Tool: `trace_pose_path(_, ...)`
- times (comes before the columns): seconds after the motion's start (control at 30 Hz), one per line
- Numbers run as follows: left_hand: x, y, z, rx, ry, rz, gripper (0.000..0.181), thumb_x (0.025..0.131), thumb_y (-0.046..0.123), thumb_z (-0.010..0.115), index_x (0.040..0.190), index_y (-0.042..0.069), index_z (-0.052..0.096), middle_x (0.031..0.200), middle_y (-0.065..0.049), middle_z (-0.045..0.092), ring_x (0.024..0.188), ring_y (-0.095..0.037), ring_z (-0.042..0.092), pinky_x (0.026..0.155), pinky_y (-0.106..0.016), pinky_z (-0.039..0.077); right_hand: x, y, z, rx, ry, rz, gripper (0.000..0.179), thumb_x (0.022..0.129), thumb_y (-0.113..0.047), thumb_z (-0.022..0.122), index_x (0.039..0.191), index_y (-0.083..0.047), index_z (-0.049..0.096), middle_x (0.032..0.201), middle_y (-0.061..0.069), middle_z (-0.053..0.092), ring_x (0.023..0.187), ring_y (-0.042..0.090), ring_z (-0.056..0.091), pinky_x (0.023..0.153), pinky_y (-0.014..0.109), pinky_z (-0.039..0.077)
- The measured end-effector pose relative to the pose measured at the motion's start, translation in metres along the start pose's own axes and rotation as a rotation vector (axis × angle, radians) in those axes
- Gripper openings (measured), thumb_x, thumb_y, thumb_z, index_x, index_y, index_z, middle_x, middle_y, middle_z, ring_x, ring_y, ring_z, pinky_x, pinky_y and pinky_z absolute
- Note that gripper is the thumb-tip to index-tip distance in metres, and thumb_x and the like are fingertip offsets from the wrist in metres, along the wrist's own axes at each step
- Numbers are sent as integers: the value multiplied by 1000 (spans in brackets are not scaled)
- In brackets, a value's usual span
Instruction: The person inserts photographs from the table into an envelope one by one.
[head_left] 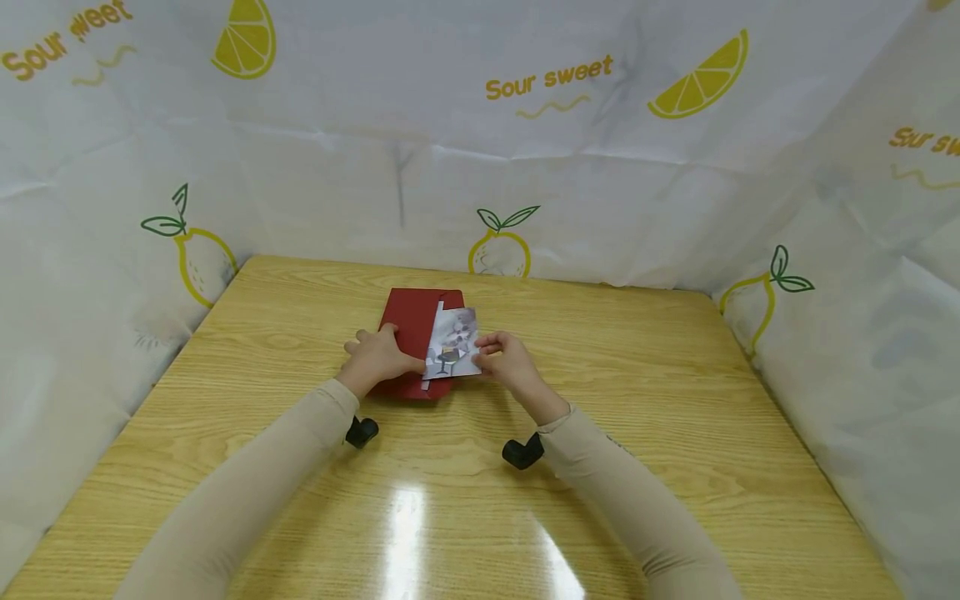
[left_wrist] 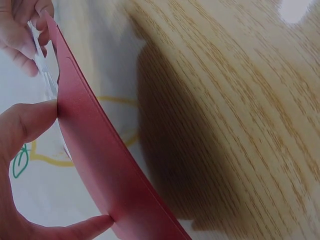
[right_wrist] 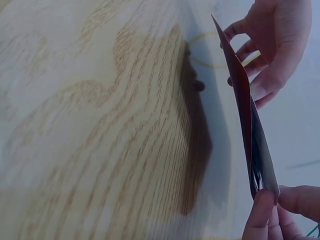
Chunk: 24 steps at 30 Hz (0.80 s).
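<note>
A red envelope is held over the table, its shadow falling on the wood in both wrist views. My left hand grips it from the left; in the left wrist view, thumb and fingers of this hand press on the envelope. From its right side several grey-and-white printed cards stick out, the front one showing a wine glass. My right hand pinches the right edge of the cards. In the right wrist view, thumb and fingertips of the right hand close on the lower end of the cards.
Below the hands lies a wood-grain table with bright reflections near its front. White cloth printed with lemons stands behind and at both sides. Black wrist-camera parts project under each wrist.
</note>
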<state>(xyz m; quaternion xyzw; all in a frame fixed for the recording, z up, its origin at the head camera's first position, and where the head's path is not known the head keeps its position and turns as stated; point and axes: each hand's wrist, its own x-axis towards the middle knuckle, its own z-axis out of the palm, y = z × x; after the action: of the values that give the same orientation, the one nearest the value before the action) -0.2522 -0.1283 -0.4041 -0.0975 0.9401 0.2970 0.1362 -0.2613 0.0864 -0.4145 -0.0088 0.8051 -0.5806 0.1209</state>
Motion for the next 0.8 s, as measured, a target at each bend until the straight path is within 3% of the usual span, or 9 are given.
trace_pose_path(0.47, 0, 1, 1, 2, 1, 0, 91, 71, 44, 77, 143, 6, 36, 130, -30, 35, 117, -46, 31, 87, -58, 45, -5, -4, -1, 27, 0, 16, 40, 89, 4, 64, 127, 0, 56, 96, 10, 58, 77, 15, 60, 83, 38, 56)
trace_pose_path(0.8, -3, 1, 0, 5, 5, -4, 91, 71, 45, 77, 142, 6, 36, 129, -30, 36, 117, -46, 31, 87, -59, 44, -7, -9, 1, 16, -30, -29, 40, 88, 4, 65, 127, 4, 58, 89, 9, 60, 71, 9, 60, 83, 38, 56)
